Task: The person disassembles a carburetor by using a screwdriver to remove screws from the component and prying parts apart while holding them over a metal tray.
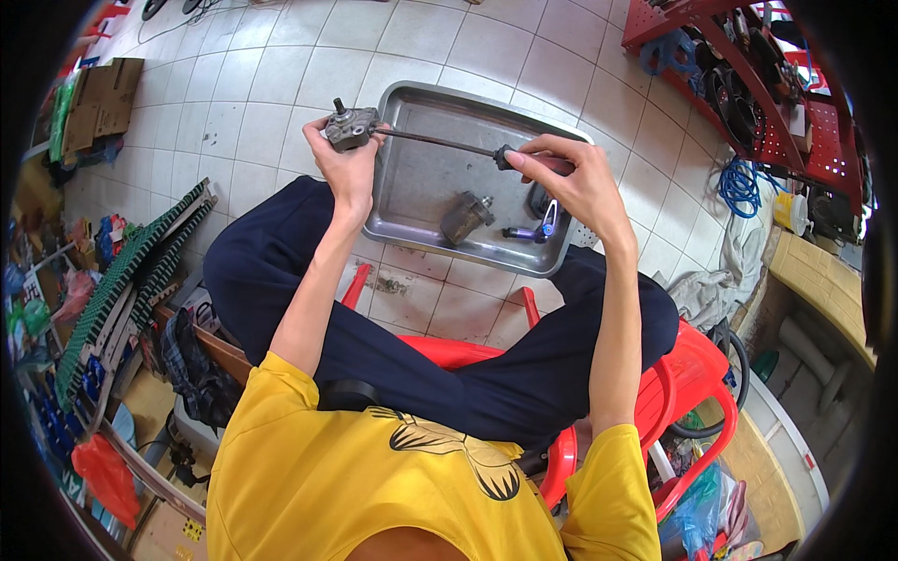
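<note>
My left hand (pixel 348 175) is closed around a grey cast-metal housing (pixel 352 131) with a short shaft sticking up from it. In my right hand (pixel 582 182) is a long screwdriver (pixel 435 140), gripped near the dark collar of its handle. Its thin shank runs leftward over the tray, and the tip meets the right side of the housing; the exact contact point is too small to tell. Below the hands, the metal tray (pixel 421 182) holds a worn cylindrical metal part (pixel 463 220) with a stubby end. Beside that lies a purple-and-blue tool (pixel 535 229). A dark object partly shows under my right hand.
Tiled floor (pixel 412 39) surrounds the tray. A red perforated rack (pixel 828 154) with parts stands at the far right, near a coiled blue hose (pixel 741 187). Red plastic chairs (pixel 687 383) are close on my right. Green-striped long pieces (pixel 131 280) and clutter lie at left.
</note>
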Available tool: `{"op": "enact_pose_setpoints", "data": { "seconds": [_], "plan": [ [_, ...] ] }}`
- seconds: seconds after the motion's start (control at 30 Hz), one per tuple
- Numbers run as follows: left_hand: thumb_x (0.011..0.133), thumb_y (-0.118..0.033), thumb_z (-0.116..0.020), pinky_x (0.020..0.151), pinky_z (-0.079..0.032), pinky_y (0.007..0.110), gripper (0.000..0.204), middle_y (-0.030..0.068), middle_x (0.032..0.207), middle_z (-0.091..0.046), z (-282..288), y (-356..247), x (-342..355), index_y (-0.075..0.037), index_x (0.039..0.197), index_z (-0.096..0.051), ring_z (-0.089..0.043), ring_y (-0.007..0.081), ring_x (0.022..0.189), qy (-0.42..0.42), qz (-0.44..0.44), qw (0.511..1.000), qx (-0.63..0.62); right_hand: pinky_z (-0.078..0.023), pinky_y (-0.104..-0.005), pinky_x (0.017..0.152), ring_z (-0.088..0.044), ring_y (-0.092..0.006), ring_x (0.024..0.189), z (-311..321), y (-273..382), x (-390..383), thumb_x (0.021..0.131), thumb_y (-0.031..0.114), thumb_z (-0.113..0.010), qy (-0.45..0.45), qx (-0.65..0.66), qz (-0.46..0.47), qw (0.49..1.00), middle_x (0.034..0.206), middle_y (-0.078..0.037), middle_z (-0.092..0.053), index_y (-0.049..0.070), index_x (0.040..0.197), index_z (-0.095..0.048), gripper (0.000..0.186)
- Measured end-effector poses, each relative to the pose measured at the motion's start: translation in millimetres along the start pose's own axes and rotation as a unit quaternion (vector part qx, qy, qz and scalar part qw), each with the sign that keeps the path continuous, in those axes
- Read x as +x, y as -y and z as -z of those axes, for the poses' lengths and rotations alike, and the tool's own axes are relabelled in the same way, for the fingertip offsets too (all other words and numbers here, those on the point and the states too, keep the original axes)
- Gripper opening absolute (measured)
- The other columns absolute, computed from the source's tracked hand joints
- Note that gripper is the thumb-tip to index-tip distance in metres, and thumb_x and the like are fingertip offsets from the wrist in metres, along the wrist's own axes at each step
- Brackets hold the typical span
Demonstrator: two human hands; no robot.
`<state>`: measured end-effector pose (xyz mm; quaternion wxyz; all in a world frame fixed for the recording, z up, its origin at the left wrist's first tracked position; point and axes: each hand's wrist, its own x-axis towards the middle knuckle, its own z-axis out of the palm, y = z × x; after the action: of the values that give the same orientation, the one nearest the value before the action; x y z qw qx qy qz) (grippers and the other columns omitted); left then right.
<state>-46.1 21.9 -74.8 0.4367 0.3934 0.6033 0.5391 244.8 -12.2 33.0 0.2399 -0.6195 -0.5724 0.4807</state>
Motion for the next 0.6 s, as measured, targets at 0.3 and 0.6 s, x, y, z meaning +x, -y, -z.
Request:
{"op": "enact_pose_setpoints", "data": {
  "seconds": [0.3, 0.6],
  "plan": [
    [0.085, 0.018, -0.068, 0.076, -0.061, 0.032, 0.051, 0.0185, 0.1, -0.068, 1, 2, 1, -0.003, 0.116, -0.034, -0.076, 0.0236, 0.086, -0.006, 0.021, 0.999, -0.027, -0.052, -0.028, 0.072, -0.066, -0.0128, 0.075, 10, -7, 2, 0.096, 0.031, -0.078, 0.047, 0.04, -0.053, 0.997, 0.085, -0.006, -0.074, 0.005, 0.114, -0.079, 0.032],
    [0.087, 0.019, -0.063, 0.076, -0.059, 0.032, 0.049, 0.0208, 0.101, -0.07, -1, -10, -1, -0.004, 0.117, -0.033, -0.074, 0.0234, 0.085, -0.002, 0.015, 1.0, -0.017, -0.058, -0.0308, 0.088, -0.075, -0.0176, 0.094, 8, -23, 6, 0.09, 0.024, -0.084, 0.02, 0.09, 0.059, 0.994, 0.107, -0.01, -0.076, 0.002, 0.117, -0.078, 0.035]
  ]
}}
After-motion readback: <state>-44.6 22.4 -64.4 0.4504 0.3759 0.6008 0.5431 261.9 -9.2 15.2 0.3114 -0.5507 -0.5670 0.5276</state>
